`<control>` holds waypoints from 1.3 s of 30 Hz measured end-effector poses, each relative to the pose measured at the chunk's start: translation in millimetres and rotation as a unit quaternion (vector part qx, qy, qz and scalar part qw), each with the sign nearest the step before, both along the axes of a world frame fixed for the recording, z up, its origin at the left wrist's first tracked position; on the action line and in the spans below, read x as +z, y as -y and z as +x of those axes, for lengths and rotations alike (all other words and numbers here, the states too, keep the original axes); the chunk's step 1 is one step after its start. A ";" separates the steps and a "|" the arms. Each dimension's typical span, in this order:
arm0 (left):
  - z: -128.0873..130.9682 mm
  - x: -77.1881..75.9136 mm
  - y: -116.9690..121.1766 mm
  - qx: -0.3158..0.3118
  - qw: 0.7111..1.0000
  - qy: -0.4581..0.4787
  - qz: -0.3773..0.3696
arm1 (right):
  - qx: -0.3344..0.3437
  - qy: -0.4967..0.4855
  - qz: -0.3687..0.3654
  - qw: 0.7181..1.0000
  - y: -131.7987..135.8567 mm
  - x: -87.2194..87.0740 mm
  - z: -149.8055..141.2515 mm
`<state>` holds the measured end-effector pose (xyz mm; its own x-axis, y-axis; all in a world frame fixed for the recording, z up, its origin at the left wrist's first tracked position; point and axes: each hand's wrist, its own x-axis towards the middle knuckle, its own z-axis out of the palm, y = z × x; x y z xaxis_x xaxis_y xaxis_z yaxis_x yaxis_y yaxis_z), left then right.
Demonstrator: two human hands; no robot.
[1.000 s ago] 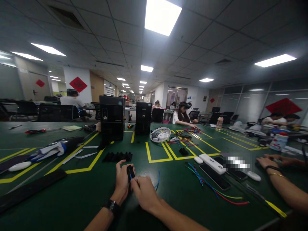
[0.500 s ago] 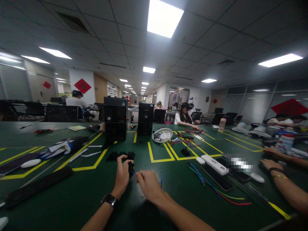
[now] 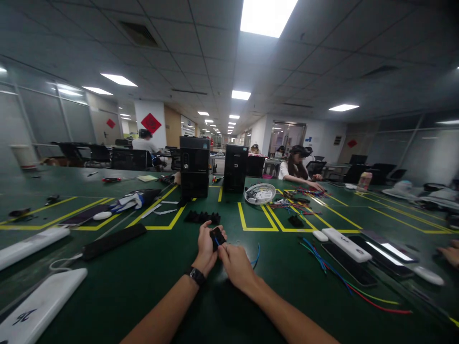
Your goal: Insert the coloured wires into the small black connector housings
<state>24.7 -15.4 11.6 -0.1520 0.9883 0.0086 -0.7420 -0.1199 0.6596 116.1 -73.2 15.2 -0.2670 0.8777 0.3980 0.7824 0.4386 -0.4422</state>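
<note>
My left hand (image 3: 205,249), with a black watch on its wrist, is closed around a small black block-like part (image 3: 216,235). A short blue stretch of wire shows against the block's face. My right hand (image 3: 237,265) is pinched against the near side of the block, at the blue wire; its fingertips are partly hidden. A curved blue wire end (image 3: 258,253) sticks out beyond the right hand. Just past my hands lies a row of black ridged parts (image 3: 202,218). Another small black part (image 3: 296,220) sits farther right.
Two black computer towers (image 3: 194,167) stand ahead. A white basket (image 3: 260,193) holds small items. Loose coloured wires (image 3: 333,270), phones (image 3: 349,263) and a white power bank (image 3: 346,244) lie to the right. White devices (image 3: 46,301) are at left. A co-worker (image 3: 296,169) sits across; another person's hand (image 3: 450,253) is far right.
The view has turned left. My hands have come together, and the black block is now tipped so its face and the blue wire show.
</note>
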 end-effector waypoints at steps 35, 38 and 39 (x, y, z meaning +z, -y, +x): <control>-33.8 -14.5 -17.5 -0.023 0.948 -0.317 0.025 | 0.128 0.049 -0.011 0.990 3.5 23.9 35.8; -30.4 -18.5 -22.4 -0.046 0.916 -0.396 0.044 | 0.159 0.140 -0.002 0.977 7.7 17.5 40.0; -29.6 -17.9 -24.9 -0.043 0.902 -0.425 0.057 | 0.165 0.161 0.001 0.973 8.9 14.8 39.5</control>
<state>-4.9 9.5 -6.3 0.0353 0.9814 0.1886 0.0170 -0.1893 0.9818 155.6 -82.1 30.0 -0.6460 0.7214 0.2495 0.6958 0.6909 -0.1962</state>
